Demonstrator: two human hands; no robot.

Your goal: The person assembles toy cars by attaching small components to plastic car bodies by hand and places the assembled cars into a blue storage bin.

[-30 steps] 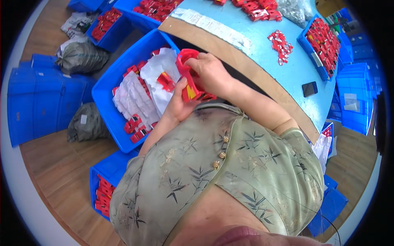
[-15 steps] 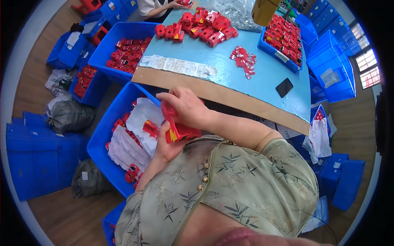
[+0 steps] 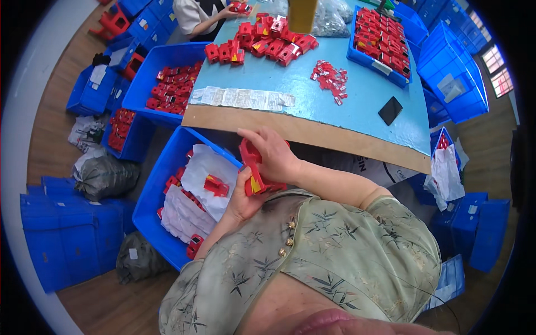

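In front of my chest I hold a red plastic toy car shell [image 3: 254,181] with a yellow patch on its side. My left hand [image 3: 244,200] grips it from below, its thumb along the side. Over the top lies my right hand [image 3: 273,158], fingers curled on the shell and partly hiding it. Just left of my hands stands a blue bin [image 3: 146,192]. In it are white paper sheets [image 3: 198,173], a single red car shell [image 3: 216,186] on the paper, and more shells around and under the sheets.
The blue-topped table [image 3: 312,117] carries a pile of red shells [image 3: 271,42], small red pieces [image 3: 330,78], a paper strip [image 3: 240,98], a phone [image 3: 390,110] and a blue tray [image 3: 378,66] of shells. A co-worker's hand [image 3: 228,12] holds a red shell. Blue bins stand on both sides.
The view has shifted slightly, so the scene sits a little differently in the picture. Both hands stay on the same shell, with their grip much the same.
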